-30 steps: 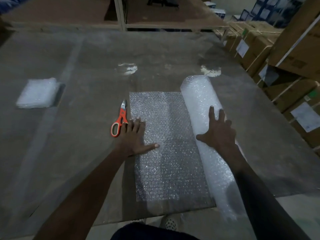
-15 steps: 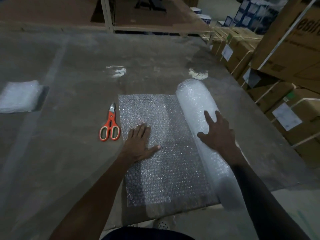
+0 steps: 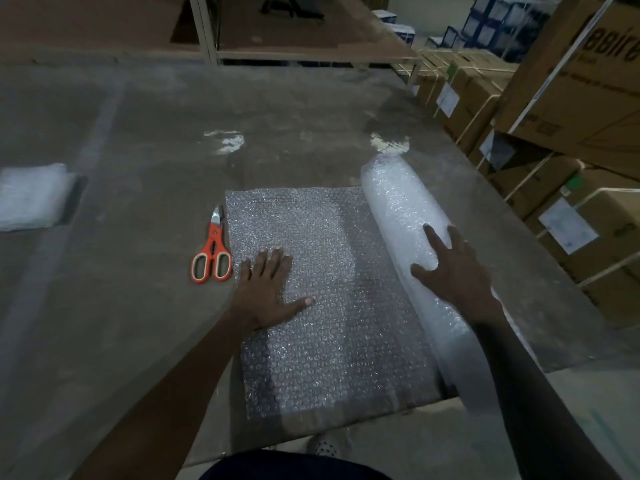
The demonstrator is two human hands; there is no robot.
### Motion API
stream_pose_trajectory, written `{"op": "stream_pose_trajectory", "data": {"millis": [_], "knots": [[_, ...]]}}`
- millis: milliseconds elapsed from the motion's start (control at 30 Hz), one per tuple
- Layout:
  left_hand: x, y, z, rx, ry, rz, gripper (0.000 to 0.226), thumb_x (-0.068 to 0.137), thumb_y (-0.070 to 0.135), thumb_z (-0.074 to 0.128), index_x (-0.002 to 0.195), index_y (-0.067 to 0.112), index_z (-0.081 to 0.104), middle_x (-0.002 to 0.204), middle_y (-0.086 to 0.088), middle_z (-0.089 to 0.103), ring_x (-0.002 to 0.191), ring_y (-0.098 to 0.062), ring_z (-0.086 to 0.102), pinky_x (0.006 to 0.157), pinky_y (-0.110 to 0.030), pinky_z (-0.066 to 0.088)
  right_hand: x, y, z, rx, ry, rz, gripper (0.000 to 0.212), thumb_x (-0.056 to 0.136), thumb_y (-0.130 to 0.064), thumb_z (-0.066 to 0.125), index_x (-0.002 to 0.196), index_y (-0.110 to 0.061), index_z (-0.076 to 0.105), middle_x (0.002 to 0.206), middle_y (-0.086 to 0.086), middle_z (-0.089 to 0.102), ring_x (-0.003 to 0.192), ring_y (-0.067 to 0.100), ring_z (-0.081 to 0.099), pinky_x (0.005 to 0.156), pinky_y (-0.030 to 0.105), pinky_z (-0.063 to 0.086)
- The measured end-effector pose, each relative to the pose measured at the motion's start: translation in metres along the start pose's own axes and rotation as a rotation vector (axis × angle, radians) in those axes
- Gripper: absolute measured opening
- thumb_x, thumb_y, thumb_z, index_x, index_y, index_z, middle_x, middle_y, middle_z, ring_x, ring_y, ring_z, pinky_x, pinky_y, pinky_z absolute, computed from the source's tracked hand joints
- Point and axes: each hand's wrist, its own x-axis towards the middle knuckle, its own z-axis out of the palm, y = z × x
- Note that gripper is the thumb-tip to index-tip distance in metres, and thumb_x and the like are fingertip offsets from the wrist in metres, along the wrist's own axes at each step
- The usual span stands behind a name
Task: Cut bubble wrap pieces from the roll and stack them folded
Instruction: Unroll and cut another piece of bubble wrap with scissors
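A bubble wrap roll (image 3: 398, 209) lies on the grey table (image 3: 145, 306), running away from me on the right. Its unrolled sheet (image 3: 332, 306) lies flat to the left of the roll. My left hand (image 3: 268, 289) presses flat on the sheet near its left edge, fingers straight and thumb spread. My right hand (image 3: 453, 271) rests on top of the roll with fingers spread. Orange-handled scissors (image 3: 213, 252) lie closed on the table just left of the sheet, beside my left fingertips. A stack of folded bubble wrap pieces (image 3: 29, 197) sits at the far left.
Strapped cardboard boxes (image 3: 561, 188) with white labels stand beyond the table's right edge. A metal shelf frame (image 3: 207, 32) rises behind the table's far edge. The sheet ends at the near table edge, with my shoe (image 3: 325, 445) on the floor below.
My left hand slid right, off the scissors' side onto the sheet. The roll rolled a little to the right under my right hand, baring more sheet.
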Motion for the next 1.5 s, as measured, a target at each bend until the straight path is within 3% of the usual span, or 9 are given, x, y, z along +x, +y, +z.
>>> {"op": "stream_pose_trajectory", "data": {"millis": [300, 500, 600, 767, 967, 1167, 1333, 1400, 1500], "knots": [[0.001, -0.001, -0.007, 0.023, -0.034, 0.009, 0.110, 0.079, 0.094, 0.024, 0.160, 0.026, -0.007, 0.166, -0.001, -0.016, 0.152, -0.026, -0.018, 0.119, -0.058, -0.012, 0.003, -0.001, 0.001, -0.011, -0.024, -0.010, 0.088, 0.093, -0.062, 0.057, 0.161, -0.041, 0.005, 0.170, 0.007, 0.002, 0.152, 0.039, 0.016, 0.113, 0.062, 0.033], [-0.024, -0.007, -0.013, -0.009, 0.056, 0.011, 0.106, 0.082, 0.090, 0.012, 0.160, 0.019, 0.014, 0.168, -0.004, 0.006, 0.155, -0.024, 0.000, 0.123, -0.052, -0.003, -0.001, -0.042, 0.003, -0.127, 0.149, -0.156, 0.090, 0.092, -0.060, 0.058, 0.162, -0.024, 0.015, 0.169, 0.011, 0.012, 0.155, 0.039, 0.009, 0.116, 0.068, 0.017], [-0.046, -0.035, -0.013, 0.033, 0.164, -0.041, 0.107, 0.085, 0.087, 0.003, 0.156, 0.012, 0.030, 0.164, -0.010, 0.024, 0.153, -0.030, 0.015, 0.122, -0.054, 0.010, -0.011, -0.088, 0.020, 0.021, 0.220, -0.375, 0.075, 0.096, -0.051, 0.056, 0.157, -0.014, 0.034, 0.162, 0.014, 0.033, 0.150, 0.036, 0.028, 0.118, 0.061, 0.024], [-0.095, -0.082, -0.032, 0.005, 0.212, -0.253, 0.119, 0.074, 0.093, -0.006, 0.160, 0.013, 0.015, 0.167, -0.007, 0.011, 0.154, -0.027, 0.007, 0.121, -0.051, 0.002, -0.027, -0.194, 0.054, 0.308, -0.042, -0.545, 0.060, 0.097, -0.040, 0.063, 0.149, -0.013, 0.050, 0.149, 0.010, 0.054, 0.135, 0.027, 0.052, 0.107, 0.034, 0.040], [-0.131, -0.145, -0.036, 0.036, 0.201, -0.378, 0.111, 0.080, 0.090, 0.010, 0.156, 0.011, 0.028, 0.165, -0.008, 0.022, 0.153, -0.027, 0.015, 0.120, -0.053, 0.012, -0.029, -0.308, 0.087, 0.456, -0.078, -0.484, 0.021, 0.091, -0.028, 0.063, 0.099, -0.011, 0.073, 0.097, 0.018, 0.075, 0.095, 0.042, 0.068, 0.077, 0.042, 0.053], [-0.133, -0.157, -0.038, 0.024, 0.164, -0.363, 0.106, 0.081, 0.087, 0.013, 0.155, 0.012, 0.028, 0.165, -0.008, 0.019, 0.153, -0.028, 0.012, 0.120, -0.055, 0.012, -0.017, -0.362, 0.105, 0.252, -0.060, -0.358, 0.038, 0.094, -0.039, 0.064, 0.114, -0.006, 0.067, 0.112, 0.022, 0.070, 0.106, 0.042, 0.066, 0.085, 0.042, 0.052], [-0.133, -0.161, -0.031, 0.054, 0.200, -0.366, 0.095, 0.088, 0.080, 0.025, 0.150, 0.009, 0.038, 0.160, -0.012, 0.030, 0.148, -0.032, 0.026, 0.117, -0.057, 0.021, 0.003, -0.375, 0.100, 0.213, -0.200, -0.304, 0.037, 0.082, -0.033, 0.078, 0.107, -0.007, 0.073, 0.110, 0.019, 0.071, 0.105, 0.036, 0.068, 0.083, 0.038, 0.053], [-0.133, -0.161, -0.031, 0.055, 0.221, -0.355, 0.094, 0.088, 0.079, 0.028, 0.148, 0.008, 0.040, 0.159, -0.014, 0.033, 0.147, -0.033, 0.028, 0.116, -0.057, 0.023, 0.009, -0.374, 0.094, 0.353, -0.254, -0.226, 0.031, 0.077, -0.034, 0.080, 0.093, -0.008, 0.075, 0.090, 0.017, 0.072, 0.086, 0.030, 0.069, 0.072, 0.035, 0.053], [-0.134, -0.161, -0.032, 0.057, 0.229, -0.345, 0.096, 0.087, 0.080, 0.025, 0.150, 0.008, 0.038, 0.161, -0.013, 0.029, 0.149, -0.032, 0.024, 0.118, -0.057, 0.020, 0.000, -0.359, 0.082, 0.917, -0.436, -0.084, 0.028, 0.084, -0.021, 0.076, 0.060, -0.007, 0.072, 0.056, 0.014, 0.063, 0.047, 0.024, 0.059, 0.045, 0.026, 0.047]]}}
